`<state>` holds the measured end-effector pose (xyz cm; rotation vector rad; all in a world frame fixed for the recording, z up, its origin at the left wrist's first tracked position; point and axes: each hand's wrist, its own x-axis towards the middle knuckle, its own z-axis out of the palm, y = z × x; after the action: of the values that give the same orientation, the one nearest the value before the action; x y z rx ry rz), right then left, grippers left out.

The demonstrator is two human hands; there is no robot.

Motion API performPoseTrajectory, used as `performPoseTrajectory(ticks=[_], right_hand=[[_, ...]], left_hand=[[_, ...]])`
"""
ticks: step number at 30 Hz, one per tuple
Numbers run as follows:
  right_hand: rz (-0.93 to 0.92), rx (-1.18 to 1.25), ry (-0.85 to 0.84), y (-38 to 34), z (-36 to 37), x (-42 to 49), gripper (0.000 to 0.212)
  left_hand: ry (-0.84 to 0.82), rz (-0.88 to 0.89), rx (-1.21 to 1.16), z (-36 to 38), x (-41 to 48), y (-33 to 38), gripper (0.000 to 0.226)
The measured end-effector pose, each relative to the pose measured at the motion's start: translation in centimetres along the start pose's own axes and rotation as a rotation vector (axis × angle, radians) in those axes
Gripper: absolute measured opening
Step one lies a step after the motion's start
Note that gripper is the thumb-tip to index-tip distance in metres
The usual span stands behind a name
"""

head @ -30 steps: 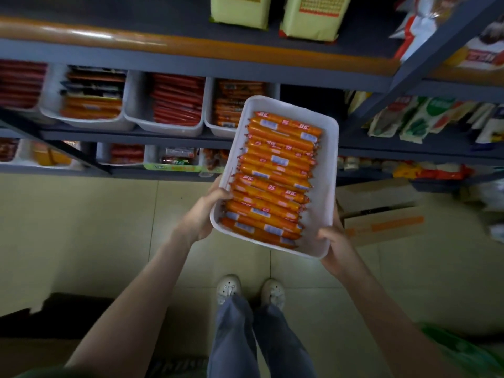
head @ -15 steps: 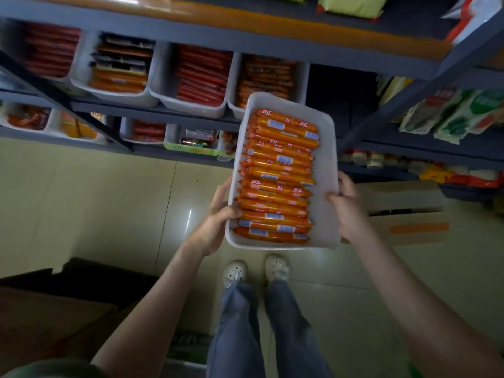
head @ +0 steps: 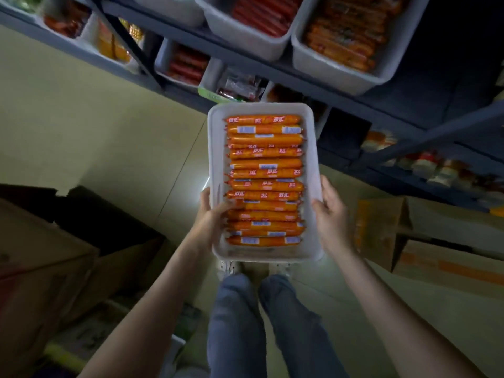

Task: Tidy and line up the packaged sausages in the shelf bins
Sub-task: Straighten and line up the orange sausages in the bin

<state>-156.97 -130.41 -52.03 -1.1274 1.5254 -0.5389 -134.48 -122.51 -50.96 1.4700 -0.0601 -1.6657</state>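
**Orange Rows in a White Bin**

The held bin [head: 215, 159] is plain white. Its packaged sausages [head: 264, 163] are bright orange, printed with red-and-white logos and pale bluish-white label patches (the print is too blurred to read). Above, the white middle shelf bin [head: 245, 36] carries dark red sausages [head: 261, 12], and the white right shelf bin [head: 327, 69] carries brownish-orange sausages [head: 341, 39]. The shelf frame [head: 409, 105] is dark blue-grey, the floor [head: 95, 118] pale cream-yellow, the jeans [head: 234, 323] faded blue, and the cardboard box [head: 436, 255] tan with an orange stripe.

A shop: metal shelves [head: 425, 85] carry bins [head: 327, 69] of packaged sausages [head: 261, 15], cartons [head: 381, 227] nearby.
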Motion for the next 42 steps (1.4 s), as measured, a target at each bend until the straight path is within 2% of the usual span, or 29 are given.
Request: performPoseTrajectory(ticks=[4,6,10,17,22,27,29,30,31,33,34,35,36,38,40,42], right_hand=[[-0.014,-0.052,-0.064,4.8,3.1,2.7,0.052],[-0.017,-0.086,-0.102,7.1,4.7,3.8,0.052],[-0.009,-0.125,-0.156,11.5,7.5,7.2,0.052],[-0.047,-0.140,-0.155,20.1,13.0,15.2,0.050],[-0.106,-0.187,-0.132,26.9,16.5,21.5,0.050],[-0.132,-0.329,-0.115,32.5,18.0,24.7,0.051],[-0.134,-0.371,-0.147,33.5,18.0,24.9,0.054],[-0.141,-0.394,-0.175,33.6,18.1,24.9,0.057],[-0.187,-0.444,-0.191,33.6,18.0,25.0,0.060],[-0.415,-0.639,-0.194,32.8,17.8,25.0,0.067],[-0.562,-0.743,-0.203,32.4,18.0,25.2,0.068],[-0.649,-0.807,-0.248,32.0,18.2,25.3,0.066],[-0.645,-0.848,-0.328,31.6,18.7,25.2,0.063],[-0.523,-0.947,-0.463,31.5,20.1,25.4,0.055],[-0.454,-1.195,-0.534,31.7,21.2,25.8,0.049],[-0.503,-1.380,-0.536,32.1,22.0,26.1,0.043]], left_hand=[[0.019,0.032,0.058,-3.0,3.6,-3.6,0.054],[0.014,0.042,0.087,-5.1,5.6,-6.1,0.049],[0.018,0.049,0.136,-8.6,10.0,-10.6,0.058],[0.030,0.141,0.229,-13.3,21.0,-15.7,0.054],[0.038,0.215,0.273,-15.7,29.1,-19.2,0.058],[0.019,0.227,0.348,-17.5,34.1,-23.9,0.071],[0.086,0.224,0.383,-17.6,34.8,-25.3,0.074],[0.163,0.238,0.459,-17.6,35.1,-25.6,0.074],[0.295,0.270,0.641,-17.6,35.3,-25.7,0.075],[0.619,0.360,1.134,-17.7,35.2,-25.2,0.079],[0.681,0.445,1.271,-17.6,34.8,-24.5,0.079],[0.671,0.523,1.335,-17.4,34.5,-23.8,0.077],[0.622,0.579,1.376,-17.2,34.3,-23.3,0.073],[0.529,0.664,1.527,-16.8,34.7,-22.8,0.065],[0.448,0.662,1.657,-16.3,35.1,-22.1,0.054],[0.351,0.587,1.771,-15.5,35.2,-21.6,0.043]])
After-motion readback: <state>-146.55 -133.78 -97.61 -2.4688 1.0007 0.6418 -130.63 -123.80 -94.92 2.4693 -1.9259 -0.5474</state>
